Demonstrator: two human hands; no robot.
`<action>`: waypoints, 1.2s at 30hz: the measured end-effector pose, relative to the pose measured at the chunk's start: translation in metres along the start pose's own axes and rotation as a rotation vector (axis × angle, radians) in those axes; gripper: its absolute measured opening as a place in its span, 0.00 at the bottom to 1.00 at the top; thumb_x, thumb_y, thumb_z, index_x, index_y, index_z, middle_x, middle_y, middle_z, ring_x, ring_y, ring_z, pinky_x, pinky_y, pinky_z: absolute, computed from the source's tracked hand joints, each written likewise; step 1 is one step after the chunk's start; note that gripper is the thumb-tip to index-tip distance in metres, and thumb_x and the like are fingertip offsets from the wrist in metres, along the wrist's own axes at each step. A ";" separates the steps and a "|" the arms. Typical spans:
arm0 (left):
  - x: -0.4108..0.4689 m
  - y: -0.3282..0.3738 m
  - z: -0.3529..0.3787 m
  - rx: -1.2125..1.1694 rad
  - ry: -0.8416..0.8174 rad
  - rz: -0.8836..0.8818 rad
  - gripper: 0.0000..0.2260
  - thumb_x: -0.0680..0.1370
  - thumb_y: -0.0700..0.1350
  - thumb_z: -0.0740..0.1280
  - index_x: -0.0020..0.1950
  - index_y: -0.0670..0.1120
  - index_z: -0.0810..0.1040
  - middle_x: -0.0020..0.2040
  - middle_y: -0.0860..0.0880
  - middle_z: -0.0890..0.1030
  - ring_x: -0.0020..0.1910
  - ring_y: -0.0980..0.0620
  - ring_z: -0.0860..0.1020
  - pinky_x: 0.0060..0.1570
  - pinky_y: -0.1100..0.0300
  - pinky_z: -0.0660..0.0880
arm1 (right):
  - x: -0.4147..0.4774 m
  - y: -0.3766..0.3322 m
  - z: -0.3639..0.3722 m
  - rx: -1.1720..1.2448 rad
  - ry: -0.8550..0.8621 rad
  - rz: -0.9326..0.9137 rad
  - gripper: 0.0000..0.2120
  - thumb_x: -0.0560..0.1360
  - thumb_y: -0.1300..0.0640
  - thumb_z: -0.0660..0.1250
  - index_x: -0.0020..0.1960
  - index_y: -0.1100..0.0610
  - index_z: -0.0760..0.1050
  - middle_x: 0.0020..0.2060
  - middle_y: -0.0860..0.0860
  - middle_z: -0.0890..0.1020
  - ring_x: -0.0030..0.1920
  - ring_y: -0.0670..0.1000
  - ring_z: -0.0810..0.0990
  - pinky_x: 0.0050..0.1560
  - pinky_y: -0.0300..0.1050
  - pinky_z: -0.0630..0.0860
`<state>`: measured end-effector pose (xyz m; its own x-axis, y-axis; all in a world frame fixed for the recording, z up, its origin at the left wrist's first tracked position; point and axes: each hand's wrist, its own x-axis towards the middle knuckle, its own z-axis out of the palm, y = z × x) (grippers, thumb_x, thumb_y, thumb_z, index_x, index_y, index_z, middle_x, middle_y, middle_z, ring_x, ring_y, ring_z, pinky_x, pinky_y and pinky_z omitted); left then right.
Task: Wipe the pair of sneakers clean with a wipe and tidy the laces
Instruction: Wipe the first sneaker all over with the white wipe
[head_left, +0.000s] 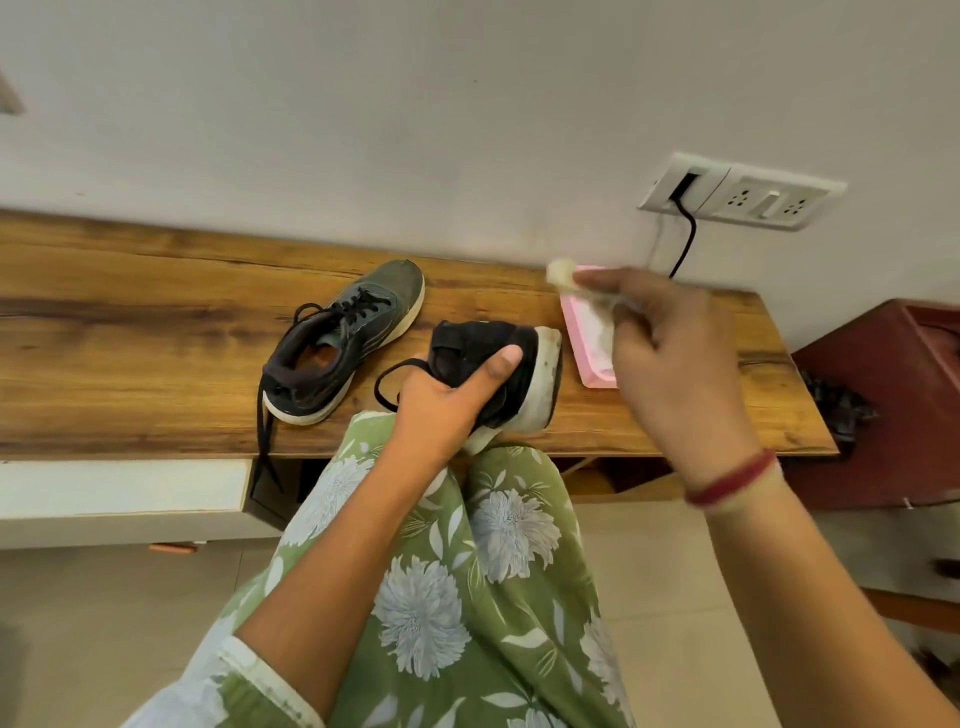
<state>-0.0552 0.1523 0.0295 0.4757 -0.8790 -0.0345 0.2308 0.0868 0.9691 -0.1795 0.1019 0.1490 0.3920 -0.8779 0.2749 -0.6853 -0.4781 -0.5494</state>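
The left hand (447, 400) grips the held sneaker (483, 343) at its heel end. The thumb lies across the black collar; the other fingers curl under, out of sight. The shoe is tipped on its side over the front edge of the wooden top (130, 332), white sole facing right. Its lower end sits by the person's knee in green floral fabric (498, 525). One lace loop sticks out left of the knuckles.

The right hand (675, 353) is raised to the right of the shoe & apart from it, thumb & fingertips pinching a crumpled wipe (561, 273). The wad pokes out past the fingertips toward the wall. That area is blurred, so finer grip detail can't be told. Partly under the hand, a pink wipe pack (587, 338) lies flat on the top, just beside the held sole.

The second sneaker (337, 338) stands upright on the wood, left of the held one, toe toward the wall. Its lace (265, 447) trails over the front edge & hangs down.

Room: the wood runs on far to the left of the second sneaker. The top's right end comes soon after the pack, w/ a dark red cabinet (883, 395) beyond. A wall socket (743, 195) w/ a black cable (687, 244) sits above the pack.
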 end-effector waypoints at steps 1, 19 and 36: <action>-0.001 0.000 0.001 0.012 -0.001 -0.007 0.09 0.67 0.52 0.74 0.46 0.55 0.82 0.43 0.58 0.84 0.49 0.57 0.82 0.50 0.62 0.78 | 0.013 0.001 0.002 -0.066 -0.025 0.023 0.18 0.74 0.67 0.58 0.58 0.54 0.79 0.53 0.47 0.81 0.48 0.37 0.77 0.51 0.28 0.69; 0.017 0.007 0.019 -0.046 0.077 -0.126 0.04 0.72 0.46 0.74 0.44 0.47 0.83 0.42 0.48 0.85 0.44 0.54 0.83 0.45 0.60 0.79 | -0.061 0.034 0.063 -0.526 0.070 -0.283 0.24 0.73 0.67 0.53 0.67 0.64 0.69 0.64 0.60 0.74 0.64 0.58 0.73 0.62 0.48 0.70; 0.085 0.031 0.015 -0.141 0.177 -0.480 0.18 0.72 0.53 0.72 0.54 0.42 0.80 0.45 0.45 0.84 0.43 0.47 0.83 0.38 0.59 0.79 | 0.017 0.047 0.113 -0.230 0.200 -0.251 0.25 0.72 0.68 0.55 0.69 0.63 0.68 0.68 0.58 0.71 0.68 0.57 0.69 0.67 0.47 0.61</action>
<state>-0.0200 0.0735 0.0605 0.4220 -0.7436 -0.5186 0.5636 -0.2329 0.7925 -0.1357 0.0682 0.0390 0.4530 -0.7100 0.5391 -0.7121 -0.6520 -0.2604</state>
